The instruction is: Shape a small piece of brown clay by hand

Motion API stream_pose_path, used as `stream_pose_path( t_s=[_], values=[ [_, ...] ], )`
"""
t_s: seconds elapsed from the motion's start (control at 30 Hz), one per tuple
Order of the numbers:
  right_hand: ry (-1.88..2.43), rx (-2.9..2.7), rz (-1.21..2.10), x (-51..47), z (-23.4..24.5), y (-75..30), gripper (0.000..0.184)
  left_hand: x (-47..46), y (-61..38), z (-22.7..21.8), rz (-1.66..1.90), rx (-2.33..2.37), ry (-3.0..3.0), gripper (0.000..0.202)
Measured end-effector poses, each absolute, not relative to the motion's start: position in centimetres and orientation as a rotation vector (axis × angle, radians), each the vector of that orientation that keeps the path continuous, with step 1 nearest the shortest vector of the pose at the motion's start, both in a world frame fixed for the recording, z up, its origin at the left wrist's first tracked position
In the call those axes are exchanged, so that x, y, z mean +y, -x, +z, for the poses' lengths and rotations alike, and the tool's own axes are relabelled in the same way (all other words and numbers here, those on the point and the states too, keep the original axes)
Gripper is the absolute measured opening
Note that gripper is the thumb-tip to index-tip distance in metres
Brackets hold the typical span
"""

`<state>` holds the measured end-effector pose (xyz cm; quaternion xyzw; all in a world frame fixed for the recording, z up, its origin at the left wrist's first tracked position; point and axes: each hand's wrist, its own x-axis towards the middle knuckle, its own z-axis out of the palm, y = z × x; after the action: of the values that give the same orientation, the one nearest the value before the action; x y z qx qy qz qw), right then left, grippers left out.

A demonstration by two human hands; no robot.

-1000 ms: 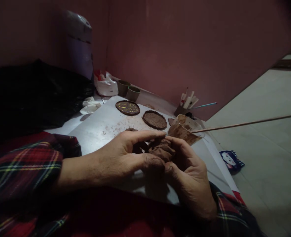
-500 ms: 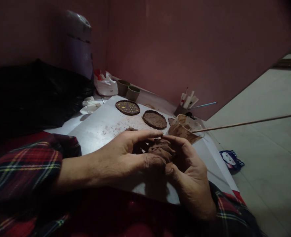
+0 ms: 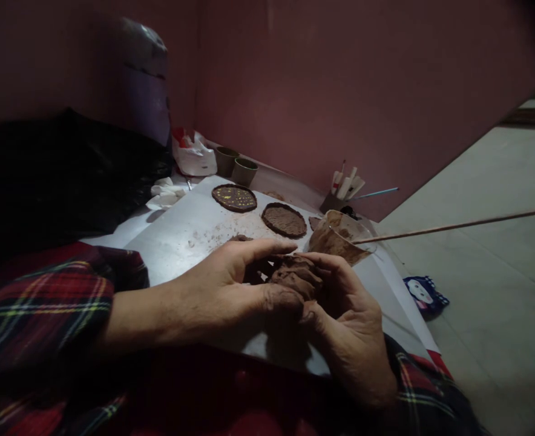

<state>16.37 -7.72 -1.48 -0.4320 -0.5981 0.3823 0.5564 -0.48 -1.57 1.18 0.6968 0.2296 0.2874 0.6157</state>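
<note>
The left hand is partly curled, with its thumb along the near side of a brown clay-like lump and its index finger extended over the far side. The right hand is bent around the opposite end, thumb below and fingers behind. Both hands have hold of the lump, which is located between them above the near part of a white sheet. The lump's surface is folded and uneven. Both sleeves are plaid.

The sheet covers much of the bench and carries scattered brown crumbs. Beyond the hands lie two flat brown discs with raised rims: a yellow-speckled disc at left and a plain disc at right. A brown-smeared transparent bowl is positioned just beside the plain disc; a long thin stick extends from it to the right, past the bench edge. Behind the bowl, a holder contains pale tools.

At the far end, two cups stand near a white bag. A black bag occupies the left side. A dim reddish wall backs the bench. At right, a blue packet lies on the pale tiled floor.
</note>
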Motion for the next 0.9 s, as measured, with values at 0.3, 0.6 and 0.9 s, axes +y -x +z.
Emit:
stream_pose_path(
  t_s=[0.3,0.6,0.9],
  values=[
    [1.126,-1.494,0.72,-7.7,-1.6,-16.7,0.036,-1.5,0.4,0.3,0.652,0.421,-1.45,0.045],
    [1.133,-1.536,0.609,-7.9,-1.9,-17.0,0.038,-1.3,0.1,-0.5,0.611,0.315,-1.333,0.032],
    [1.126,-1.593,0.61,-8.2,-2.1,-17.2,0.036,-0.8,0.2,-0.7,0.495,0.395,-1.37,0.034]
  ],
)
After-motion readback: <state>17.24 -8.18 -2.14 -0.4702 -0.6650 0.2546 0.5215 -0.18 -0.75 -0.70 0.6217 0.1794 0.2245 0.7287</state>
